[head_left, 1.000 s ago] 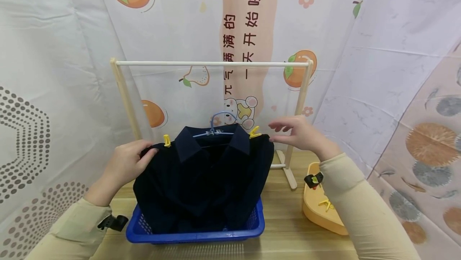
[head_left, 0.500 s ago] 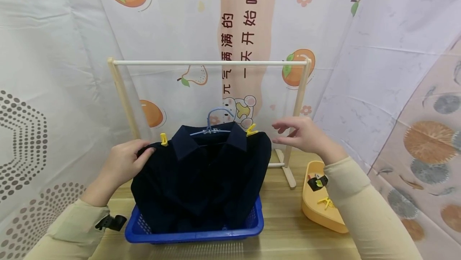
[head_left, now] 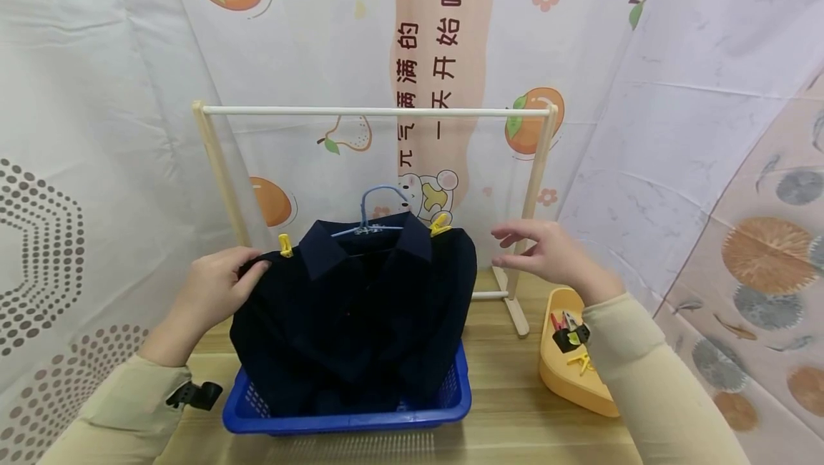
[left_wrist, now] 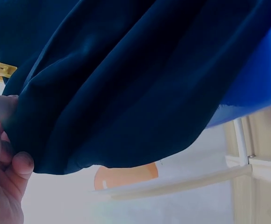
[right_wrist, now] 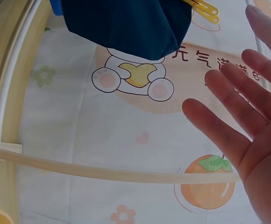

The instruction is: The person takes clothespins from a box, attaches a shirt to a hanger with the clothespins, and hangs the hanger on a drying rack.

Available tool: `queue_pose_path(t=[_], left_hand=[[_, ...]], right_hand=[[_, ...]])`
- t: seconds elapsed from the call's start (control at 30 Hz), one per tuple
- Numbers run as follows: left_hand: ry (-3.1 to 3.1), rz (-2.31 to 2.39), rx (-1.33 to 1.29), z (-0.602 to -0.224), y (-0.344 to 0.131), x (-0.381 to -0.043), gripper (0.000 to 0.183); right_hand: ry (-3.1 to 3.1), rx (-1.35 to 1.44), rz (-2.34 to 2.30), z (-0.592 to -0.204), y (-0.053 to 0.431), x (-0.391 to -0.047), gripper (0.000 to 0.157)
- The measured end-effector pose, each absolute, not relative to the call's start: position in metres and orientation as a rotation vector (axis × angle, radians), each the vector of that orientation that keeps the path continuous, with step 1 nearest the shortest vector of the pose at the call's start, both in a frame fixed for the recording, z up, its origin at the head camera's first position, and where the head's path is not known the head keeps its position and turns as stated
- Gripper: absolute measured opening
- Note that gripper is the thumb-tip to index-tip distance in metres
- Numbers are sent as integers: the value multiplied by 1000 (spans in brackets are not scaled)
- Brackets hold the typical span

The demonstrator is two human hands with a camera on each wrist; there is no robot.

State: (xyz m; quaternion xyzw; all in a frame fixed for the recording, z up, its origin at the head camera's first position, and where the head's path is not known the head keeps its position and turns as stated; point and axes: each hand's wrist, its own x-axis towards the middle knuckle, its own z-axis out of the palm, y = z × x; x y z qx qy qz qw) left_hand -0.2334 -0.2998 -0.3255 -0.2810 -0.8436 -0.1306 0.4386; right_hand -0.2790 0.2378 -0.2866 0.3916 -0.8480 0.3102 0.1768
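Observation:
A dark navy collared shirt [head_left: 360,322] hangs on a blue hanger [head_left: 364,211], its lower part gathered in a blue plastic basket [head_left: 347,423]. Yellow clothespins clip both shoulders, one at the left [head_left: 285,245] and one at the right [head_left: 440,224]. My left hand [head_left: 219,282] pinches the shirt's left shoulder end between thumb and fingers, just outside that clothespin; the fabric hides some fingertips. To the right of the shirt, my right hand [head_left: 547,254] is held in the air, fingers spread and holding nothing. In the right wrist view a gap separates its fingers [right_wrist: 215,123] from the shirt.
Behind the basket stands a drying rack with a white rail [head_left: 380,111] and wooden posts. On the right, an orange tray [head_left: 566,386] holds yellow, red and grey clothespins, partly behind the right sleeve. Printed curtains enclose the wooden table [head_left: 496,408].
The shirt and hanger have shifted slightly left and up with my left hand. My right hand, earlier at the right shoulder, has drawn away to the right.

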Motion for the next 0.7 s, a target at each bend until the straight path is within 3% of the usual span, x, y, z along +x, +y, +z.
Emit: queue_pose_path(t=[0.7], left_hand=[[-2115, -322, -568, -327, -314, -237, 13]], right_hand=[[-2641, 793, 1155, -312, 244, -277, 65]])
